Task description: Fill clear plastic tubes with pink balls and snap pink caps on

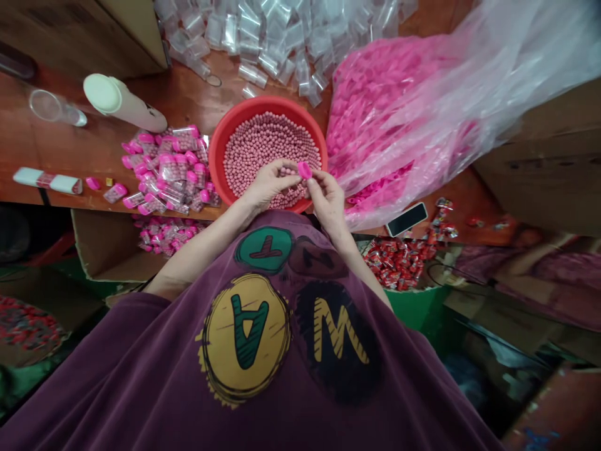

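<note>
Over the near part of a red basin (215, 156) of pink beads (267, 141), my two hands meet. My left hand (267, 183) is closed around a small clear tube (287, 171) with pink beads showing in it, mostly hidden by the fingers. At the tube's mouth, my right hand (326, 195) pinches a bright pink cap (305, 170). Whether the cap is seated on the tube or just touching it, I cannot tell. Left of the basin lies a heap of filled tubes with pink caps (171, 172).
Empty clear tubes (282, 37) are piled behind the basin. To the right a plastic bag of pink caps (389, 88) leans close, with a phone (406, 219) in front. A white bottle (124, 103) stands at left. Below the edge sits an open carton (107, 250).
</note>
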The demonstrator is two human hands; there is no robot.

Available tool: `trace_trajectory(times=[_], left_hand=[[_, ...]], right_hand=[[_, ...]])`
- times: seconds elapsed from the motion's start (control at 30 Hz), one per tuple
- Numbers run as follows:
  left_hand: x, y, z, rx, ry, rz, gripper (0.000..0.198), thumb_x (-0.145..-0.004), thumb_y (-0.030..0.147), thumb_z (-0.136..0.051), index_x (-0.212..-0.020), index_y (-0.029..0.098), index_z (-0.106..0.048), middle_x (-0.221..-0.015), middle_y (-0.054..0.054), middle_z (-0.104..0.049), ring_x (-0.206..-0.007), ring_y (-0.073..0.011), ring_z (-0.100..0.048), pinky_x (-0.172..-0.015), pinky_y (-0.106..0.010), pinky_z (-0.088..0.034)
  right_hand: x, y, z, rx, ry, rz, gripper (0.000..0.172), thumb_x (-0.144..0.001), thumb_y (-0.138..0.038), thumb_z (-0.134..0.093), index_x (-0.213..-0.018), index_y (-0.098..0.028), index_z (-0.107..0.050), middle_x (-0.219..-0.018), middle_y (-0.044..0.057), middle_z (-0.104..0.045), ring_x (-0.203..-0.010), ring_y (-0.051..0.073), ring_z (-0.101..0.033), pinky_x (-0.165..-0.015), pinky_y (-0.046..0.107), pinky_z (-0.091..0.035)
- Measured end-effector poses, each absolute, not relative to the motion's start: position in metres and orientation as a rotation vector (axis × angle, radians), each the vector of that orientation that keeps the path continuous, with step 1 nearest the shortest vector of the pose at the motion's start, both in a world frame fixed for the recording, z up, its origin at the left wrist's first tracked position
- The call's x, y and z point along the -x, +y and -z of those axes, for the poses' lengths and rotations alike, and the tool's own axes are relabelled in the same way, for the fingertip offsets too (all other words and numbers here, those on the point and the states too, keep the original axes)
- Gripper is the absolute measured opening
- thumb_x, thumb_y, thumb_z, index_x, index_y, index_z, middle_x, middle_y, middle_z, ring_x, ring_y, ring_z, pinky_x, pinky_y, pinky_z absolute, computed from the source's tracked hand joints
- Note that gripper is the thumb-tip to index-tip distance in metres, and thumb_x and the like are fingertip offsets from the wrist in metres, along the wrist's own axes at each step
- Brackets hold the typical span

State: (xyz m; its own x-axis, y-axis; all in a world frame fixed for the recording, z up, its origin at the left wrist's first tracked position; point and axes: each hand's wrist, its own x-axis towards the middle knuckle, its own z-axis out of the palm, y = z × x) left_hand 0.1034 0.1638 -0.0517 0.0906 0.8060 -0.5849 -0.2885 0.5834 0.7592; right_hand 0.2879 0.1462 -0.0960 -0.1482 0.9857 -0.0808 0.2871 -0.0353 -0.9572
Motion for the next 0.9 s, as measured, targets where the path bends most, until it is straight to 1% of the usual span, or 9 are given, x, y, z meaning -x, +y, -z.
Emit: trace_trajectory(times=[0.1,0.17,0.27,0.37,0.43,0.5,0.63,0.73,0.9], left_hand=[[-0.103,0.162,0.05,-0.575,1.158,-0.811,0.026,-0.081,0.006,-0.082,-0.103,0.017,-0.073,-0.082,0.003,-0.071,-0.073,-0.0082,-0.065,-0.067,-0.019,-0.048],[-0.102,0.159,0.051,-0.576,1.093,-0.791,0.024,-0.085,0.01,-0.083,-0.106,0.016,-0.074,-0.086,0.002,-0.073,-0.073,-0.008,-0.065,-0.068,-0.02,-0.05],[-0.101,0.155,0.054,-0.51,1.01,-0.785,0.022,-0.092,0.025,-0.087,-0.107,0.018,-0.074,-0.095,-0.001,-0.075,-0.078,-0.0095,-0.07,-0.072,-0.021,-0.055],[-0.1,0.153,0.054,-0.463,0.965,-0.789,0.026,-0.092,0.034,-0.09,-0.106,0.019,-0.073,-0.095,-0.002,-0.075,-0.079,-0.0104,-0.071,-0.074,-0.022,-0.057],[-0.099,0.152,0.051,-0.488,0.968,-0.786,0.027,-0.091,0.034,-0.091,-0.103,0.019,-0.072,-0.09,-0.001,-0.073,-0.073,-0.0092,-0.067,-0.07,-0.021,-0.055],[-0.098,0.151,0.047,-0.536,0.968,-0.78,0.028,-0.09,0.033,-0.093,-0.099,0.017,-0.072,-0.085,0.0,-0.071,-0.068,-0.0084,-0.063,-0.065,-0.021,-0.051],[-0.099,0.145,0.036,-0.609,0.939,-0.786,0.031,-0.09,0.038,-0.092,-0.098,0.016,-0.072,-0.083,-0.001,-0.071,-0.069,-0.0092,-0.063,-0.062,-0.021,-0.048],[-0.104,0.139,0.032,-0.635,0.975,-0.831,0.032,-0.094,0.043,-0.089,-0.099,0.017,-0.071,-0.085,-0.001,-0.071,-0.069,-0.0094,-0.063,-0.061,-0.021,-0.047],[-0.114,0.132,0.031,-0.646,1.019,-0.834,0.029,-0.099,0.036,-0.084,-0.089,0.018,-0.064,-0.074,0.003,-0.062,-0.062,-0.0073,-0.056,-0.058,-0.019,-0.043]], right_hand=[[-0.3,0.159,0.088,1.366,-1.69,-0.986,0.047,-0.113,-0.064,-0.054,-0.133,-0.026,-0.074,-0.124,0.009,-0.08,-0.114,0.026,-0.076,-0.109,0.051,-0.065],[-0.306,0.166,0.082,1.316,-1.892,-0.869,0.043,-0.115,-0.057,-0.053,-0.136,-0.027,-0.074,-0.13,0.011,-0.078,-0.124,0.029,-0.073,-0.116,0.055,-0.061],[-0.307,0.167,0.075,1.281,-2.103,-0.77,0.039,-0.115,-0.048,-0.051,-0.138,-0.027,-0.074,-0.131,0.012,-0.076,-0.126,0.032,-0.071,-0.117,0.057,-0.058],[-0.301,0.16,0.07,1.261,-2.146,-0.743,0.039,-0.115,-0.047,-0.05,-0.14,-0.027,-0.072,-0.133,0.013,-0.074,-0.129,0.032,-0.07,-0.116,0.057,-0.059],[-0.298,0.158,0.067,1.236,-2.104,-0.771,0.039,-0.115,-0.051,-0.052,-0.137,-0.027,-0.073,-0.132,0.013,-0.074,-0.128,0.031,-0.07,-0.113,0.056,-0.061],[-0.296,0.158,0.063,1.211,-2.026,-0.823,0.037,-0.115,-0.053,-0.052,-0.128,-0.027,-0.075,-0.124,0.011,-0.075,-0.119,0.029,-0.072,-0.108,0.054,-0.064],[-0.294,0.159,0.054,1.189,-1.889,-0.869,0.034,-0.116,-0.053,-0.054,-0.11,-0.027,-0.076,-0.107,0.006,-0.076,-0.103,0.024,-0.073,-0.098,0.047,-0.066],[-0.293,0.154,0.047,1.211,-1.853,-0.849,0.031,-0.116,-0.05,-0.056,-0.11,-0.027,-0.075,-0.111,0.006,-0.076,-0.107,0.024,-0.074,-0.1,0.048,-0.065],[-0.298,0.145,0.033,1.208,-1.983,-0.921,0.029,-0.116,-0.045,-0.054,-0.112,-0.026,-0.076,-0.116,0.009,-0.075,-0.112,0.028,-0.073,-0.106,0.053,-0.066]])
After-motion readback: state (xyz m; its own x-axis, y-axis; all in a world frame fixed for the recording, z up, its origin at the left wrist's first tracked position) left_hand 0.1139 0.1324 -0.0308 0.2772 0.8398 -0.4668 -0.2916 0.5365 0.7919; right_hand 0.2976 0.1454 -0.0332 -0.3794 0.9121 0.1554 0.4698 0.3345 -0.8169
